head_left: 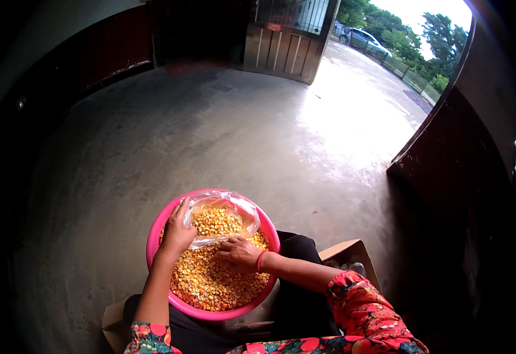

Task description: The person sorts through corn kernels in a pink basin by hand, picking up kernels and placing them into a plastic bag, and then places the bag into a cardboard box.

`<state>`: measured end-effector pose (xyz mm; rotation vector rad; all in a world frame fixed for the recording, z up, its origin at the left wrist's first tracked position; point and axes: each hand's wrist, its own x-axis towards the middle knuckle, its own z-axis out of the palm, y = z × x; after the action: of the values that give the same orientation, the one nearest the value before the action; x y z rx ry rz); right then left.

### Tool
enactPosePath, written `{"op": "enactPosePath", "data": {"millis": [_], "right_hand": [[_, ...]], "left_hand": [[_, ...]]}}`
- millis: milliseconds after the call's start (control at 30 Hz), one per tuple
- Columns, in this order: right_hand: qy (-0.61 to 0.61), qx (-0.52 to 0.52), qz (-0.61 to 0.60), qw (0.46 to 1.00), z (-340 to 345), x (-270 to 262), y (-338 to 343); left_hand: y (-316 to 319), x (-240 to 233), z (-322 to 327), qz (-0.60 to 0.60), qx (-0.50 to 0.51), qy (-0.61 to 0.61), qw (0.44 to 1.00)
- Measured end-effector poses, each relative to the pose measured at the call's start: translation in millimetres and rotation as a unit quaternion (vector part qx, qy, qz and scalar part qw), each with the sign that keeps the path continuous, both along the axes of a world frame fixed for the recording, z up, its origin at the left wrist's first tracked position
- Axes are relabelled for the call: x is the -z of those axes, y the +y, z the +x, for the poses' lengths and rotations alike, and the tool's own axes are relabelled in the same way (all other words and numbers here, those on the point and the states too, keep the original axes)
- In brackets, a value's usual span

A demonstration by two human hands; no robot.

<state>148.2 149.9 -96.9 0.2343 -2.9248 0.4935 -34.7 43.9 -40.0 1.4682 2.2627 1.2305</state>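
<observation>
A pink plastic basin filled with yellow corn kernels sits between my knees. In its far half lies a clear plastic bag, its mouth spread wide and a heap of kernels inside. My left hand grips the bag's left edge, thumb towards the opening. Low over the loose kernels, my right hand has its fingers curled at the bag's near edge. Whether those fingers pinch the plastic or hold kernels is hidden. A red bead bracelet circles the right wrist.
Beside my right leg stands an open cardboard box with clear plastic items in it. Another cardboard box shows by my left leg. Concrete floor stretches ahead to an open metal door. Outside, a car is parked.
</observation>
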Motion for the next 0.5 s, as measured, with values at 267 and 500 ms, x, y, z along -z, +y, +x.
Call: {"op": "enactPosePath", "data": {"millis": [267, 500], "right_hand": [[-0.114, -0.003, -0.163, 0.98, 0, 2, -15], [-0.178, 0.098, -0.698, 0.687, -4, -22, -7]], "left_hand": [[0, -1, 2, 0.0, 0.011, -0.011, 1.0], [0, -1, 3, -0.003, 0.02, -0.017, 1.0]]}}
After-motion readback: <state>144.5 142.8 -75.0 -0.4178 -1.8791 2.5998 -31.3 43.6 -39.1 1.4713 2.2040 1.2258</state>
